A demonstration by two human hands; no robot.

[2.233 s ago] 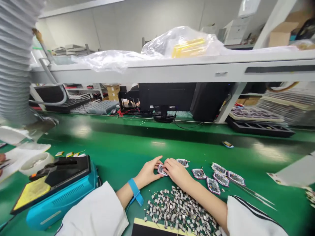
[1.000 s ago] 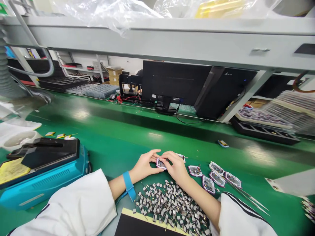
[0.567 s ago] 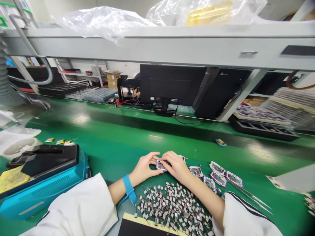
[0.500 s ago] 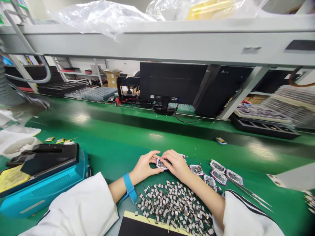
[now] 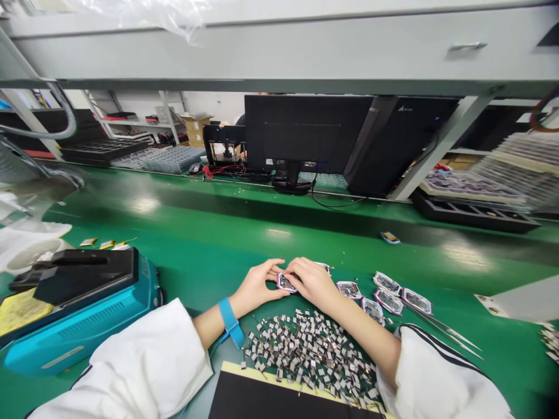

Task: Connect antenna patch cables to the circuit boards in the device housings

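Between both hands, at the middle of the green mat, is a small octagonal circuit unit [image 5: 285,283] with a pale and purple rim. My left hand [image 5: 257,285], with a blue strap [image 5: 230,322] on its wrist, grips the unit's left side between thumb and fingers. My right hand [image 5: 311,281] presses its fingertips on the unit's top and right side; what lies under them is hidden. A heap of small metallic parts with short leads [image 5: 305,355] spreads just in front of the hands. Several similar units [image 5: 388,301] lie to the right of my right hand.
Tweezers [image 5: 449,334] lie at right, and a single unit [image 5: 390,237] sits farther back. A teal and black machine [image 5: 87,320] stands at left. A black board [image 5: 279,398] is at the front edge. Behind are a monitor [image 5: 305,131] and trays [image 5: 172,158].
The camera view has tilted down slightly, so the shelf and monitor sit higher. Both hands keep hold of the unit, with only slight finger movement.
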